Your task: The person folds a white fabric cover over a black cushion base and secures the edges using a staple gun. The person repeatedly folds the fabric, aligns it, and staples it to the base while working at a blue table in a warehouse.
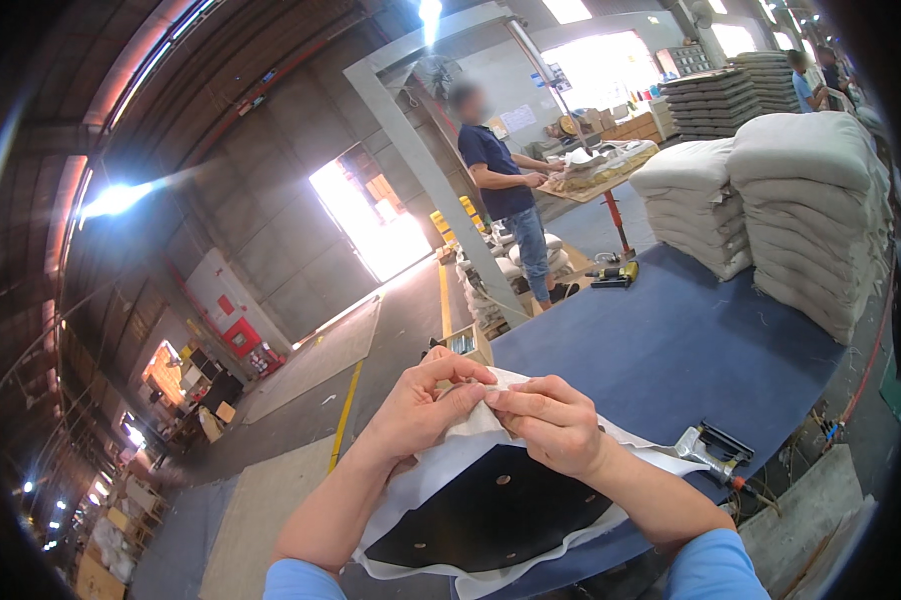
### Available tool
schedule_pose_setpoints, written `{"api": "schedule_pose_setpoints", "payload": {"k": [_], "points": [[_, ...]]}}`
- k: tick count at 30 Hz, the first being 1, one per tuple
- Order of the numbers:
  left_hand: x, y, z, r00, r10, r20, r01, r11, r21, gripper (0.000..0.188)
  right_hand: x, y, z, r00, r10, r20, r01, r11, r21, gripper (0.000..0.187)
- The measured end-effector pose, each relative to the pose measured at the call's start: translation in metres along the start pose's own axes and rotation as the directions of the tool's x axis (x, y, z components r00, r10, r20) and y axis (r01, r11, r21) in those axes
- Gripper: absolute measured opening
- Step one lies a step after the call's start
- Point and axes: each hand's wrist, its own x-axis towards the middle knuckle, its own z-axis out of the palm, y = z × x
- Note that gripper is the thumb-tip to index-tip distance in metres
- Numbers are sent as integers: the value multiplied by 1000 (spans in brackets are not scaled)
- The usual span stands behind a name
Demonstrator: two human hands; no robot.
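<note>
My left hand point(426, 405) and my right hand point(554, 425) meet at the far edge of a black panel point(471, 510) with several small round holes. Both are closed, pinching a fold of off-white fabric point(479, 420) between thumbs and fingers. The cloth wraps round the panel, and a loose white border point(561, 550) hangs along its near edge. To the right of my right forearm, a silver and black staple gun point(713, 450) lies on the blue table point(661, 345), joined to an air hose.
Stacks of padded light-grey cushions point(811, 215) stand at the table's far right. A yellow and black power tool point(616, 274) lies on the far edge. A small open box point(468, 345) sits beyond my hands. Behind a grey post point(436, 180), another person point(506, 180) works at a bench.
</note>
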Motion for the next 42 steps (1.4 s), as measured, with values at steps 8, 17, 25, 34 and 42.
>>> {"api": "schedule_pose_setpoints", "payload": {"k": [8,17,25,34,42], "points": [[4,-8,5,1000,8,16,-3,962,-273,18,-5,-3,0,1000,11,-14,-11,1000,16,17],[-22,0,14,999,-26,-48,13,965,-262,17,-73,-4,-84,805,591,55,-593,801,82,34],[-12,14,21,997,-71,-28,65,980,-189,20,-301,30,-228,7,981,193,-301,186,-935,37],[-16,21,34,999,-24,-23,19,985,-172,22,-260,37,-237,-41,997,-60,-526,-73,-847,47],[-15,24,38,1000,-28,-8,28,999,-38,26,-63,-37,-236,98,978,184,-988,73,137,53]]}}
